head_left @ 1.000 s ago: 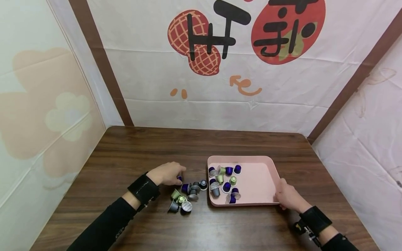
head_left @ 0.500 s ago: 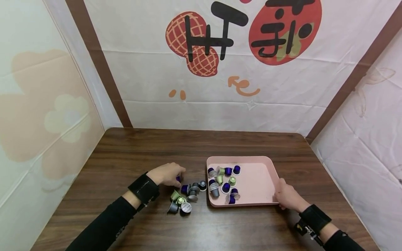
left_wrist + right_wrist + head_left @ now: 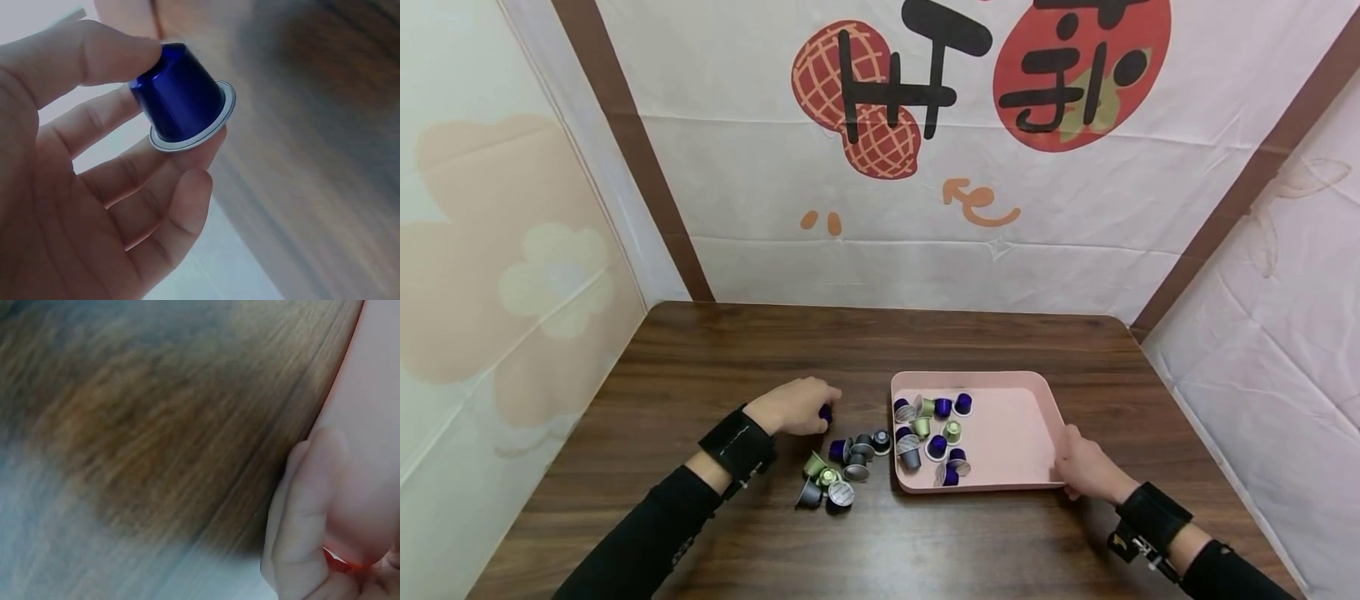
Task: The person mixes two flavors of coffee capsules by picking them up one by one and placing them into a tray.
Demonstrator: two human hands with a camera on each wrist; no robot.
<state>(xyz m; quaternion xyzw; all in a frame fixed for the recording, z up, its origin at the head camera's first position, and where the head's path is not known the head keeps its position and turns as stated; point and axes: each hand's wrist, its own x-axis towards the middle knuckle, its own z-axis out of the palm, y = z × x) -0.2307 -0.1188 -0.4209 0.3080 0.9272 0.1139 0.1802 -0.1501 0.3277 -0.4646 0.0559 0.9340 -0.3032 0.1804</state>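
Observation:
My left hand (image 3: 793, 407) pinches a dark blue coffee capsule (image 3: 181, 97) between thumb and fingers. In the left wrist view its silver rim faces down and to the right. Most of that capsule is hidden by the hand in the head view. A pile of coffee capsules lies on the table just below this hand, among them a green one (image 3: 814, 464), a dark grey one (image 3: 809, 494) and a blue one (image 3: 839, 451). At the right, my right hand (image 3: 1090, 464) grips the near right corner of a pink tray (image 3: 1011, 433); some of its fingers are hidden.
Several blue, green and grey capsules, one of them green (image 3: 952, 431), lie in the left half of the tray. The brown wooden table (image 3: 760, 342) meets a printed cloth (image 3: 760, 267) at its far edge.
My left hand has risen a little from beside the pile, with the blue capsule in its fingers. The right hand and the tray have stayed put.

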